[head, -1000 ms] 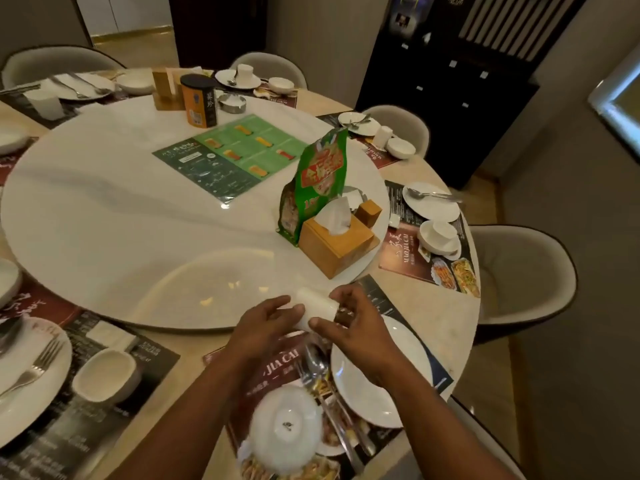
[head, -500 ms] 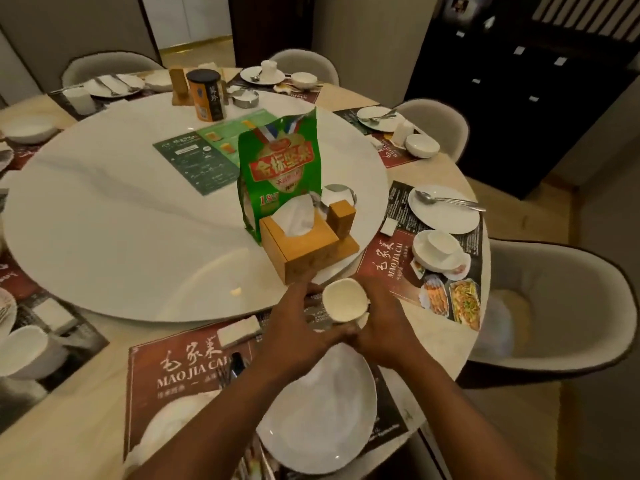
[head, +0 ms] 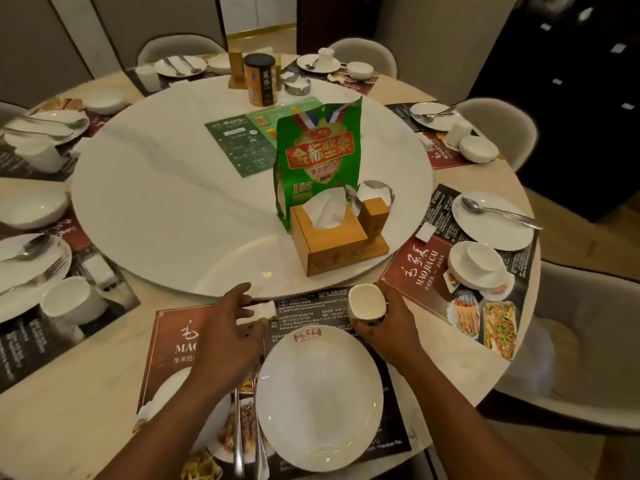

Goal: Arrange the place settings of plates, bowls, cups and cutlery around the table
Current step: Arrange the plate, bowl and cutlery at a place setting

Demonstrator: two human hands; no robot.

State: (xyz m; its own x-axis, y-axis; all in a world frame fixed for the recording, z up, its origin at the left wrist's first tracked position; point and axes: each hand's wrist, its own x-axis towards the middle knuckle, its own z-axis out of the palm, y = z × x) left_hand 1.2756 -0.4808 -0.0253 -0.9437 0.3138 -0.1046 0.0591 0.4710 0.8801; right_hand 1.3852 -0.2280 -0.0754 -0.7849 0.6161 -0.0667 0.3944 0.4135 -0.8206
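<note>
Head view: in the lower middle of the frame the right hand [head: 388, 327] is wrapped around a small white cup [head: 366, 303], mouth up, held just above the upper right rim of a white dinner plate [head: 320, 398]; whether the cup's base touches the placemat [head: 166, 344] under it cannot be told. The left hand [head: 225, 336] sits to the left of the plate with fingers spread wide and holding nothing, its fingertips [head: 242, 292] reaching the near edge of the white marble turntable [head: 166, 209]. Two pieces of metal cutlery [head: 247, 441] lie side by side along the plate's left edge at the bottom of the frame (their heads are hidden under the left wrist).

On the turntable, just above the hands, stands a wooden tissue box [head: 329, 237] with a tissue sticking out, and right behind it a green snack bag [head: 317, 161] stands upright. An orange-and-black canister [head: 259, 79] is at the turntable's far side, upper middle of the frame.

At the right of the frame the neighbouring setting has a plate with a spoon [head: 498, 212] across it, and below that a cup nested in a white bowl [head: 479, 268]. At the lower left another white cup [head: 74, 301] stands near a plate with a fork [head: 38, 275].
</note>
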